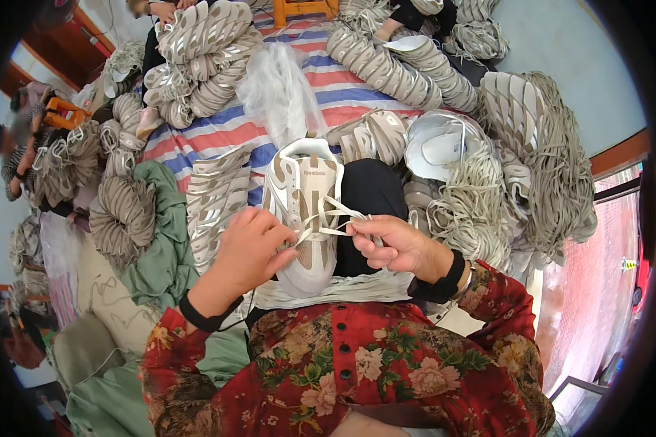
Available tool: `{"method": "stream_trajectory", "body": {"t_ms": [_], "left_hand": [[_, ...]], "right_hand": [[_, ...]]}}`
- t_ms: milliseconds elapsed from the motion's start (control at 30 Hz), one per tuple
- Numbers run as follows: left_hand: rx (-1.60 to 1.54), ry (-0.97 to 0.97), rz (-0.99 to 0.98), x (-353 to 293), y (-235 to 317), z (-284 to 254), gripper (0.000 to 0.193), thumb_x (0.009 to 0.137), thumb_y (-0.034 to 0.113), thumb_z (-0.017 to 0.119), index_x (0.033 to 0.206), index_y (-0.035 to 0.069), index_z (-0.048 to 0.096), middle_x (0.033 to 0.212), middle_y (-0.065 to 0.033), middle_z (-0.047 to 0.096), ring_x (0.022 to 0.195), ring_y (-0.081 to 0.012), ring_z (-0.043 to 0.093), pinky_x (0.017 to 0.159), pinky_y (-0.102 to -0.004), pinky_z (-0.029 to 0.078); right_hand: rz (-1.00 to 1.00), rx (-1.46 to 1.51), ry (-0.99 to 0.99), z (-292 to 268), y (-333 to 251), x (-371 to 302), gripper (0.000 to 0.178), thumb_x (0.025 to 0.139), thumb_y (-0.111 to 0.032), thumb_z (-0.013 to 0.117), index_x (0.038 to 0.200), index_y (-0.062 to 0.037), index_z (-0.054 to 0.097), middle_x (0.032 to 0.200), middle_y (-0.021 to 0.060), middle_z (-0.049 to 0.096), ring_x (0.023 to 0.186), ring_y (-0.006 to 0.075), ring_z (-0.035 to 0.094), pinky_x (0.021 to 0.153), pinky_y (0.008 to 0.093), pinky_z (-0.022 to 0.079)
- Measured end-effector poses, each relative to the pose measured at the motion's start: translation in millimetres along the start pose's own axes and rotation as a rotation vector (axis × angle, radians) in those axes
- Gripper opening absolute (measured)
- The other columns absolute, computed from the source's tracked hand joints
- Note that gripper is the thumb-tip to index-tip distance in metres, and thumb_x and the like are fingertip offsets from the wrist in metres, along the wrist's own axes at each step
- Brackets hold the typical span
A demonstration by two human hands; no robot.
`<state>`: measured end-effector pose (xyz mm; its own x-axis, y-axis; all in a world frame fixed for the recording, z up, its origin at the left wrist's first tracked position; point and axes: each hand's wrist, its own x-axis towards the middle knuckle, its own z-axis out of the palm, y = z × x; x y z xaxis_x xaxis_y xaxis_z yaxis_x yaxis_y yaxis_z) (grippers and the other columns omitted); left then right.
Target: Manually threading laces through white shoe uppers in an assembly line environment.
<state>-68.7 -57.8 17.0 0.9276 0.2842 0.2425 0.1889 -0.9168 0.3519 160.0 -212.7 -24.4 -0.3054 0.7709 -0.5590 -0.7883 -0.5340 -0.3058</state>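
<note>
A beige and white shoe upper (pixel 319 178) lies in front of me with its toe toward my body. Pale flat shoelace (pixel 332 205) crosses over its tongue in loose loops. On the left side of the upper, my left hand (pixel 251 244) has thumb and forefinger closed at a strand of the lace. My right hand (pixel 395 244) pinches another stretch of lace to the right of the upper, with its other fingers curled in. Both wrists wear black bands.
Bundled shoe uppers (pixel 217 207) stand to the left, beside green cloth (pixel 160 240). A tangle of laces (pixel 474 204) and a clear plastic bag (pixel 434 146) with an upper are at right. Striped sheeting (pixel 342 95) covers the floor ahead. Other people (pixel 25 138) sit among bundles.
</note>
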Motion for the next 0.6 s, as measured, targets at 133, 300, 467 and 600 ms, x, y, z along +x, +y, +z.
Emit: {"method": "stream_trajectory", "body": {"t_ms": [133, 300, 467, 600], "left_hand": [[0.112, -0.094, 0.170, -4.0, -7.9, -4.7, 0.024, 0.065, 0.014, 0.074, 0.082, 0.012, 0.058, 0.086, -0.0039, 0.054, 0.085, -0.0255, 0.052, 0.075, -0.0358, 0.043], [0.036, 0.065, 0.090, 3.1, 4.2, 7.7, 0.020, 0.066, 0.003, 0.069, 0.079, 0.009, 0.055, 0.087, -0.0051, 0.056, 0.080, -0.0259, 0.053, 0.071, -0.0349, 0.045], [-0.427, 0.117, -0.366, 0.2, 13.8, 27.3, 0.022, 0.072, 0.000, 0.061, 0.092, 0.006, 0.055, 0.079, -0.0072, 0.058, 0.072, -0.0282, 0.056, 0.070, -0.0348, 0.046], [-0.453, 0.100, -0.348, 8.9, 23.5, 22.0, 0.023, 0.074, 0.003, 0.062, 0.095, 0.007, 0.056, 0.079, -0.0075, 0.059, 0.073, -0.0275, 0.056, 0.068, -0.0353, 0.045]], "right_hand": [[-0.005, -0.034, -0.015, -0.5, -1.2, 1.2, 0.015, 0.095, -0.020, 0.053, 0.096, -0.0054, 0.057, 0.066, 0.0002, 0.055, 0.036, 0.0034, 0.033, 0.034, 0.0183, 0.024], [-0.043, -0.006, -0.035, -1.6, 3.1, -2.8, 0.015, 0.095, -0.019, 0.052, 0.098, -0.0053, 0.058, 0.066, 0.0000, 0.055, 0.037, 0.0036, 0.033, 0.035, 0.0191, 0.024], [-0.047, 0.043, -0.042, -0.3, 8.9, -1.8, 0.016, 0.096, -0.018, 0.049, 0.100, -0.0045, 0.058, 0.065, 0.0000, 0.056, 0.036, 0.0039, 0.032, 0.036, 0.0203, 0.024], [-0.060, 0.066, -0.038, -0.9, 11.2, -1.7, 0.017, 0.096, -0.018, 0.049, 0.101, -0.0045, 0.058, 0.066, 0.0000, 0.056, 0.036, 0.0044, 0.032, 0.037, 0.0200, 0.025]]}}
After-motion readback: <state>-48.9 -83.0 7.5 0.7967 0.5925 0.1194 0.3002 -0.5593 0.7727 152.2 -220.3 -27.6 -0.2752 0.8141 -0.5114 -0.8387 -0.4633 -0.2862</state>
